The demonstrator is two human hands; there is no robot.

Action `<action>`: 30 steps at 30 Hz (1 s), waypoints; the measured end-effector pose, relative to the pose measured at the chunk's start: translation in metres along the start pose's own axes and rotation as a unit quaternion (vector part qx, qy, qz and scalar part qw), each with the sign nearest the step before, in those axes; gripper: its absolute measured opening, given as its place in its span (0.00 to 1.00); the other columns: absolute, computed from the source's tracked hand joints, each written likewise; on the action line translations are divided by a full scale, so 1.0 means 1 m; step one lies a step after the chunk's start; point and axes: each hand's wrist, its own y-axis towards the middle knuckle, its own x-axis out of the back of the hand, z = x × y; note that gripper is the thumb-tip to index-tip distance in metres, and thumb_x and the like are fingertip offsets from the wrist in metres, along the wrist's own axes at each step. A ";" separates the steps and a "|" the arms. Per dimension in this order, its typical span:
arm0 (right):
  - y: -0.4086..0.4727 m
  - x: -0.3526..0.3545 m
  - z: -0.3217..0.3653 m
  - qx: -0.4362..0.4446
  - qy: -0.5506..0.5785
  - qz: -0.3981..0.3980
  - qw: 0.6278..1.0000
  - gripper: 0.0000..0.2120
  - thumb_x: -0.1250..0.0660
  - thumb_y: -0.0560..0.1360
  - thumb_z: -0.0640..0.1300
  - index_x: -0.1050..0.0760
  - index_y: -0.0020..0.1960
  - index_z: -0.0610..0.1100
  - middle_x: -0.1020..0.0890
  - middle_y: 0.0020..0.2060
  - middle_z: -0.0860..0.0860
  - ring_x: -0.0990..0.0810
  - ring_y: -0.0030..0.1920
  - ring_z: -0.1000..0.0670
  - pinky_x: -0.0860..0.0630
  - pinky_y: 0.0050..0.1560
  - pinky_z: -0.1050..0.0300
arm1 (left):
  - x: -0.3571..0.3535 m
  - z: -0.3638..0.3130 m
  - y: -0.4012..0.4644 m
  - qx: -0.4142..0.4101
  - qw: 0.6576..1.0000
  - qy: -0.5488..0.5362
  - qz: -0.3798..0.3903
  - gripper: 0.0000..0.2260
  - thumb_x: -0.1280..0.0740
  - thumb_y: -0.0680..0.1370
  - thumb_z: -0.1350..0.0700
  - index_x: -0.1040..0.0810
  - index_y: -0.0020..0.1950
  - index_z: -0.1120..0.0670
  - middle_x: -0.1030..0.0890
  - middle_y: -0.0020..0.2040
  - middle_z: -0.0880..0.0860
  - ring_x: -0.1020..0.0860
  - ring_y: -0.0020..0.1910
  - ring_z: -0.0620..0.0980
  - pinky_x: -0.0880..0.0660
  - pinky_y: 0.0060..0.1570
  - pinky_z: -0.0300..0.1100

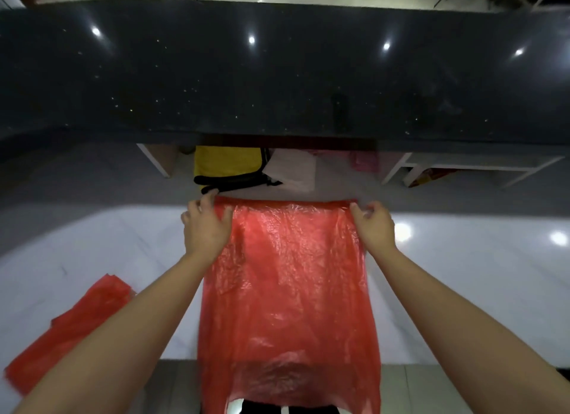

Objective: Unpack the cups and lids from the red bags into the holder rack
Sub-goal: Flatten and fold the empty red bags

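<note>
So from where I'm standing, this looks like the tail end of the job, or at least the tail end of this bag. The person has a red bag spread out flat on the white counter, handles hanging off the near edge toward them. It lies thin and see-through with no lump in it, so I'd guess it's already emptied.

Left hand is pinching the far left corner of the bag, right hand pinching the far right corner, so each grip is closed on the plastic, pulling the top edge taut. Looks to me like smoothing or getting ready to fold.

There's a second red bag lying flat on the counter off to the left, just beside the left forearm, and it looks empty as well.

What I can't tell you: where the cups, lids or the holder rack are. None of them show up here. Past the counter there's only a dark glossy ledge, and under it a yellow and black bag.

So the bags seem done; whether everything actually landed in the rack, no idea.
</note>
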 end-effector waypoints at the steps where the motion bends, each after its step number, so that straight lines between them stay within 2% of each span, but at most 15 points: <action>1: -0.011 0.002 -0.004 -0.008 0.001 0.006 1.000 0.26 0.34 0.76 0.65 0.25 0.60 0.44 0.20 0.42 0.53 0.20 0.45 0.49 0.29 0.46 0.56 | 0.002 0.007 -0.007 0.034 0.999 -0.021 0.014 0.26 0.37 0.81 0.43 0.34 0.75 0.55 0.33 0.69 0.63 0.36 0.68 0.67 0.32 0.63 0.61; 3: -0.029 0.004 -0.011 -0.021 -0.014 0.025 0.999 0.26 0.34 0.76 0.65 0.24 0.59 0.44 0.22 0.39 0.55 0.22 0.42 0.51 0.30 0.46 0.57 | 0.007 0.022 -0.019 0.081 0.995 -0.045 0.036 0.28 0.36 0.81 0.43 0.33 0.74 0.59 0.31 0.69 0.65 0.33 0.68 0.68 0.32 0.64 0.60; 5: -0.044 0.005 -0.016 -0.028 -0.018 0.035 0.999 0.23 0.34 0.76 0.64 0.23 0.58 0.45 0.20 0.42 0.53 0.22 0.43 0.50 0.28 0.46 0.56 | 0.013 0.036 -0.029 0.087 0.992 -0.061 0.064 0.30 0.35 0.80 0.41 0.31 0.72 0.62 0.24 0.64 0.64 0.26 0.64 0.65 0.29 0.63 0.55; 7: -0.056 0.004 -0.017 -0.030 -0.025 0.041 0.998 0.18 0.32 0.76 0.58 0.22 0.56 0.46 0.19 0.42 0.52 0.21 0.42 0.49 0.27 0.44 0.57 | 0.017 0.045 -0.039 0.092 0.988 -0.060 0.104 0.29 0.33 0.79 0.41 0.28 0.70 0.62 0.18 0.58 0.61 0.22 0.60 0.61 0.27 0.59 0.50; 9: -0.063 0.001 -0.018 -0.039 -0.022 0.036 0.998 0.13 0.31 0.75 0.50 0.20 0.56 0.44 0.19 0.41 0.52 0.19 0.44 0.46 0.24 0.47 0.55 | 0.019 0.052 -0.044 0.103 0.985 -0.049 0.131 0.23 0.31 0.78 0.43 0.23 0.65 0.58 0.17 0.55 0.57 0.20 0.58 0.59 0.26 0.57 0.48; 11: -0.067 0.000 -0.018 -0.081 0.039 0.036 0.995 0.12 0.31 0.74 0.44 0.19 0.56 0.43 0.16 0.40 0.50 0.16 0.43 0.45 0.19 0.49 0.51 | 0.020 0.056 -0.046 0.107 0.980 -0.076 0.149 0.14 0.29 0.77 0.48 0.18 0.56 0.56 0.16 0.50 0.55 0.19 0.53 0.58 0.24 0.55 0.48; 13: -0.068 -0.001 -0.016 -0.137 0.157 0.046 0.977 0.11 0.31 0.74 0.39 0.19 0.57 0.43 0.15 0.39 0.47 0.15 0.36 0.47 0.17 0.40 0.52 | 0.019 0.060 -0.046 0.126 0.967 -0.155 0.155 0.07 0.28 0.77 0.54 0.16 0.49 0.57 0.16 0.44 0.56 0.19 0.45 0.57 0.22 0.51 0.51; 14: -0.069 -0.001 -0.016 -0.154 0.205 0.050 0.965 0.11 0.31 0.75 0.38 0.19 0.57 0.43 0.15 0.38 0.46 0.16 0.33 0.49 0.18 0.35 0.55 | 0.019 0.062 -0.045 0.150 0.953 -0.214 0.155 0.06 0.28 0.77 0.57 0.17 0.48 0.59 0.16 0.41 0.57 0.20 0.40 0.56 0.21 0.48 0.52; 16: -0.068 -0.003 -0.017 -0.172 0.252 0.046 0.951 0.10 0.32 0.77 0.36 0.20 0.57 0.43 0.16 0.36 0.45 0.19 0.29 0.51 0.21 0.31 0.58 | 0.021 0.067 -0.043 0.190 0.919 -0.309 0.153 0.06 0.29 0.78 0.60 0.17 0.51 0.62 0.17 0.40 0.57 0.21 0.37 0.54 0.21 0.43 0.49; 18: -0.066 -0.003 -0.019 -0.176 0.240 0.035 0.954 0.11 0.32 0.77 0.37 0.20 0.58 0.43 0.16 0.36 0.46 0.19 0.30 0.50 0.21 0.33 0.58 | 0.022 0.073 -0.041 0.192 0.920 -0.306 0.153 0.07 0.29 0.78 0.60 0.18 0.55 0.61 0.16 0.43 0.56 0.20 0.39 0.54 0.20 0.46 0.48; 21: -0.069 -0.003 -0.018 -0.134 0.107 0.029 0.985 0.16 0.33 0.78 0.43 0.23 0.65 0.43 0.16 0.44 0.46 0.17 0.41 0.47 0.20 0.47 0.54 | 0.027 0.076 -0.040 0.138 0.960 -0.198 0.139 0.11 0.31 0.79 0.56 0.20 0.61 0.57 0.16 0.48 0.55 0.19 0.43 0.54 0.20 0.51 0.52; 24: -0.075 -0.006 -0.009 -0.011 -0.041 -0.027 0.999 0.20 0.35 0.81 0.47 0.27 0.70 0.43 0.21 0.61 0.41 0.20 0.58 0.40 0.23 0.59 0.47 | 0.031 0.068 -0.035 0.014 0.995 -0.089 0.044 0.17 0.34 0.80 0.55 0.25 0.69 0.57 0.21 0.61 0.58 0.23 0.56 0.57 0.25 0.57 0.50; 27: -0.077 -0.018 0.014 0.167 -0.131 -0.067 0.975 0.19 0.36 0.81 0.46 0.26 0.69 0.41 0.24 0.65 0.41 0.26 0.65 0.39 0.28 0.65 0.42 | 0.030 0.038 -0.026 -0.160 0.987 0.026 -0.020 0.18 0.36 0.80 0.55 0.26 0.70 0.58 0.25 0.66 0.59 0.28 0.65 0.60 0.28 0.63 0.56; 30: -0.075 -0.045 0.041 0.259 -0.185 -0.026 0.948 0.21 0.37 0.82 0.48 0.28 0.72 0.41 0.31 0.74 0.42 0.35 0.75 0.41 0.36 0.74 0.41 | 0.011 -0.003 -0.023 -0.231 0.968 0.100 0.008 0.22 0.42 0.82 0.50 0.32 0.76 0.54 0.31 0.75 0.55 0.36 0.76 0.56 0.35 0.72 0.58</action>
